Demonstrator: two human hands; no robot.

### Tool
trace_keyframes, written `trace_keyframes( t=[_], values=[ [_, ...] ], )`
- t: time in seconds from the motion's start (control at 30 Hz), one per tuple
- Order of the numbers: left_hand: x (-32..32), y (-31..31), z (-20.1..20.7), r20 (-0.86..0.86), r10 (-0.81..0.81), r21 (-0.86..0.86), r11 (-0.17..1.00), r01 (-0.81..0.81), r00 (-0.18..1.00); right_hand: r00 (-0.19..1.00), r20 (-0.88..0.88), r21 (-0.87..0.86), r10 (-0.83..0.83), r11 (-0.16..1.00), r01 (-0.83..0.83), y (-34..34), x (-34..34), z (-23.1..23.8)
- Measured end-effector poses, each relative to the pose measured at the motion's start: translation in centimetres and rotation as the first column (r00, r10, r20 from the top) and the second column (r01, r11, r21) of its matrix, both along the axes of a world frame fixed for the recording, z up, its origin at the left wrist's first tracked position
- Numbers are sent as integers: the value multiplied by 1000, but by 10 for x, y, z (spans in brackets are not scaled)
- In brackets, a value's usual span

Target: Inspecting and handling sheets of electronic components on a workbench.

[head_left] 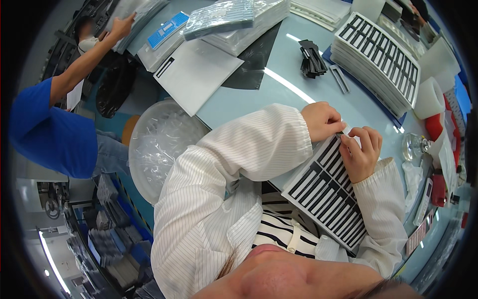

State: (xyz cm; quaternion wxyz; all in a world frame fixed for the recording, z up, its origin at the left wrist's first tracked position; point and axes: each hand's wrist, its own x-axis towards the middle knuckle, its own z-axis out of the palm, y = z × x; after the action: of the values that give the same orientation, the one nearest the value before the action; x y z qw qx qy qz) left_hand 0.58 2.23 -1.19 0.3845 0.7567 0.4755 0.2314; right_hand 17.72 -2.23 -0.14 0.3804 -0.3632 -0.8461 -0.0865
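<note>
Panel [327, 195]: right of centre in the frame.
Left hand [322, 121]: fingertips pinched together at its top corner, contents hidden.
Right hand [362, 151]: fingers curled beside them; grip, cannot tell.
Corner work: likely fine handling; next calls for steady fingers.

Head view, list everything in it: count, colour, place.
Tray: one, black and white, at the hands
Tray stack: one, black and white, upper right
Black pieces: one heap, black, upper centre
Frame: one, grey, beside heap
Wrapped packages: several, clear, top
Sheet: one, white, table's left
Bin: one, white, left, holding clear plastic
Bottle: one, clear, right
Table: one, pale blue, centre
Other people: at least two, blue and white tops, left
Shelving: one rack, dark, lower left
Red objects: several, red, right
Left hand: one, bare, tray's far end
Right hand: one, bare, same end
Sleeves: two, white, lower centre
</note>
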Motion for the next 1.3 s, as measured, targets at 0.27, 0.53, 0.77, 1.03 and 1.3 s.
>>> trace_keyframes(
  t=[0.27,0.53,0.77,1.03,1.3],
  values=[
    [1,-3,-7,-72,-10,191,981,24,997,998,33,-88,53,995,-50,0,0,1],
    [3,-7,-6,-208,13,313,948,54,978,991,28,-194,130,973,-123,-9,5,6],
    [4,-7,-11,-220,47,375,926,40,974,985,27,-342,168,928,-149,-38,22,5],
    [7,-10,-12,-187,67,371,929,8,980,989,66,-393,133,915,-97,-69,36,8],
    [8,-7,-17,-130,21,418,908,35,991,994,77,-444,72,895,-30,-97,47,11]
  ],
)
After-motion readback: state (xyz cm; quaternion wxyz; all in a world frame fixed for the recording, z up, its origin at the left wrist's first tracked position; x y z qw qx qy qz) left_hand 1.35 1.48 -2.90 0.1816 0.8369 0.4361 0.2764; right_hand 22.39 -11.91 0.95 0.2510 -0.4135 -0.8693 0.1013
